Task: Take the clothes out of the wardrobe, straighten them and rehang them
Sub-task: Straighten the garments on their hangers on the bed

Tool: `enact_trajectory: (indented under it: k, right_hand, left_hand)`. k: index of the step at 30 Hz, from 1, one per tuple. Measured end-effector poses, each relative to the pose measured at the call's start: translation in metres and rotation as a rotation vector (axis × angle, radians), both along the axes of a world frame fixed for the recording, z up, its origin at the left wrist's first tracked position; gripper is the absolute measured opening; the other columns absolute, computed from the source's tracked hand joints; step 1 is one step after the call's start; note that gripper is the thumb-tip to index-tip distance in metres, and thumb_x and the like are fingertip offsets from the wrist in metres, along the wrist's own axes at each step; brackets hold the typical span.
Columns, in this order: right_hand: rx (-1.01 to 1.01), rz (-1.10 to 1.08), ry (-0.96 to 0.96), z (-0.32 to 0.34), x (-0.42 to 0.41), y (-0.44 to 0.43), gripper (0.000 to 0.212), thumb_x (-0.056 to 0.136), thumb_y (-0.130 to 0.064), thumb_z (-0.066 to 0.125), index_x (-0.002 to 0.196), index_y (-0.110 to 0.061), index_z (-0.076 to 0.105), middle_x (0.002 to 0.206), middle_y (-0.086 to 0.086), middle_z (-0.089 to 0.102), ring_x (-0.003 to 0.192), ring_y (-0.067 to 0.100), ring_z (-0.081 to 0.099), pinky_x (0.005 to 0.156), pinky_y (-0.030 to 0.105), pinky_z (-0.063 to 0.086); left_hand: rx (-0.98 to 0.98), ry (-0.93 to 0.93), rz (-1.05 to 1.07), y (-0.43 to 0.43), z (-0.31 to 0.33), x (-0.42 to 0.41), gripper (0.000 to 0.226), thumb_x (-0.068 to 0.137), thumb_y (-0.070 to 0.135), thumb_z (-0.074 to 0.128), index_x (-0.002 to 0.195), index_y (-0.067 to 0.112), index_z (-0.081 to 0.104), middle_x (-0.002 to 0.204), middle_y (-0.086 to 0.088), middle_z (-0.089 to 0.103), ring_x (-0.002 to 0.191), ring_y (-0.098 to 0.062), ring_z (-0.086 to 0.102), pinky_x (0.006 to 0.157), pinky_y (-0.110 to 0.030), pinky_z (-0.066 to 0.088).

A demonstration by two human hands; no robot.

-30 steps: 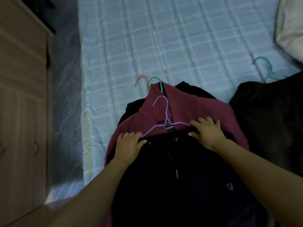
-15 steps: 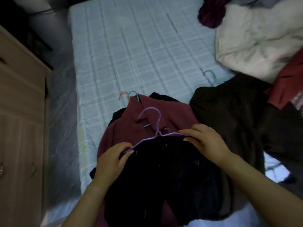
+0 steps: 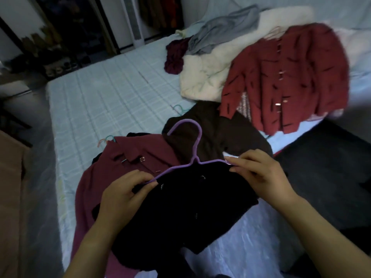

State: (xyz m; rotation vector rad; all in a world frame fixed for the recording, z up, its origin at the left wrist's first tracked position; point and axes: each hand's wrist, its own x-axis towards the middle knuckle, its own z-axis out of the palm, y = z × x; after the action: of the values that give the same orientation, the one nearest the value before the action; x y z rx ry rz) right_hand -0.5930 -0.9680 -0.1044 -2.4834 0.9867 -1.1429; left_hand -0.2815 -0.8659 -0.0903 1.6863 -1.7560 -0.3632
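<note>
purple hanger [image 3: 198, 141] ends: hid | red cardigan [image 3: 291, 77]: blurred | black top [image 3: 190, 207] btm: cut by edge

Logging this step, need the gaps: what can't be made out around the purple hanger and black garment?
Head view:
purple hanger: both arm ends hidden under the left hand and right hand.
black garment: too dark to tell whether its shoulders sit on the hanger.
maroon coat: mostly covered by the black garment.
wardrobe contents: dark, blurred, cut by top edge.
</note>
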Motion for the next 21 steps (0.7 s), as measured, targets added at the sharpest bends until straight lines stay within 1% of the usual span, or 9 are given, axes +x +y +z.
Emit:
enact_trajectory:
  k: [3,5,8,10,11,12,14,19,21]
  right_hand:
    - [-0.056,-0.119,-0.045,0.011,-0.061,0.008,0.023,0.086,-0.024,0.061,0.108,-0.021,0.068,0.078,0.000,0.061,0.068,0.014,0.050,0.065,0.028,0.044]
    - [-0.105,-0.196,-0.054,0.019,-0.095,0.005,0.022,0.085,-0.023,0.063,0.107,-0.022,0.067,0.076,0.002,0.062,0.069,0.013,0.048,0.065,0.030,0.043]
    - [-0.172,-0.264,-0.054,0.036,-0.136,-0.012,0.022,0.085,-0.022,0.065,0.107,-0.023,0.066,0.076,0.004,0.063,0.069,0.014,0.047,0.065,0.032,0.043]
    - [-0.215,-0.282,-0.041,0.049,-0.154,-0.032,0.022,0.084,-0.018,0.067,0.106,-0.021,0.067,0.076,0.005,0.062,0.070,0.015,0.047,0.065,0.034,0.044]
    - [-0.239,-0.286,-0.024,0.055,-0.160,-0.044,0.022,0.084,-0.017,0.068,0.106,-0.019,0.068,0.076,0.006,0.062,0.070,0.016,0.048,0.065,0.035,0.044]
    - [-0.263,-0.287,-0.001,0.062,-0.165,-0.057,0.022,0.085,-0.016,0.068,0.107,-0.018,0.069,0.076,0.006,0.062,0.070,0.017,0.048,0.065,0.036,0.044]
    - [-0.296,-0.271,0.043,0.073,-0.171,-0.088,0.021,0.086,-0.019,0.066,0.107,-0.019,0.069,0.078,0.004,0.062,0.071,0.018,0.048,0.065,0.036,0.043]
    - [-0.308,-0.162,0.141,0.083,-0.160,-0.179,0.022,0.088,-0.023,0.063,0.109,-0.021,0.069,0.081,0.004,0.063,0.071,0.023,0.052,0.065,0.035,0.041]
    - [-0.288,-0.140,0.155,0.081,-0.148,-0.217,0.023,0.087,-0.024,0.062,0.109,-0.021,0.069,0.081,0.004,0.063,0.071,0.023,0.052,0.065,0.034,0.042]
  left_hand:
    - [-0.005,0.039,-0.059,-0.015,0.016,-0.061,0.020,0.081,0.051,0.052,0.085,0.034,0.064,0.085,0.020,0.063,0.077,0.000,0.060,0.067,-0.024,0.045]
    - [-0.014,0.065,-0.090,-0.029,0.024,-0.097,0.021,0.081,0.052,0.051,0.082,0.037,0.065,0.087,0.022,0.064,0.080,0.001,0.060,0.066,-0.023,0.045]
    - [-0.047,0.113,-0.099,-0.055,0.034,-0.137,0.017,0.080,0.052,0.053,0.082,0.039,0.065,0.089,0.023,0.064,0.082,0.002,0.060,0.065,-0.028,0.049]
    - [-0.057,0.157,-0.089,-0.075,0.040,-0.156,0.008,0.081,0.050,0.058,0.079,0.044,0.062,0.090,0.025,0.064,0.082,0.002,0.061,0.065,-0.034,0.051]
    - [-0.056,0.183,-0.077,-0.086,0.042,-0.163,0.005,0.083,0.047,0.061,0.078,0.046,0.061,0.091,0.026,0.064,0.082,0.001,0.061,0.067,-0.036,0.052]
    - [-0.053,0.207,-0.061,-0.097,0.043,-0.169,0.008,0.085,0.043,0.064,0.078,0.046,0.062,0.091,0.026,0.064,0.082,0.000,0.061,0.068,-0.039,0.052]
    - [-0.043,0.260,-0.033,-0.118,0.042,-0.177,0.007,0.086,0.038,0.064,0.079,0.041,0.064,0.088,0.024,0.065,0.078,-0.005,0.063,0.070,-0.044,0.052]
    - [-0.038,0.358,0.036,-0.180,0.033,-0.173,0.007,0.086,0.038,0.064,0.080,0.037,0.068,0.080,0.015,0.068,0.073,-0.010,0.065,0.070,-0.048,0.053]
    - [-0.049,0.359,0.073,-0.210,0.030,-0.164,0.008,0.084,0.044,0.063,0.081,0.038,0.068,0.082,0.016,0.069,0.074,-0.008,0.065,0.071,-0.047,0.053]
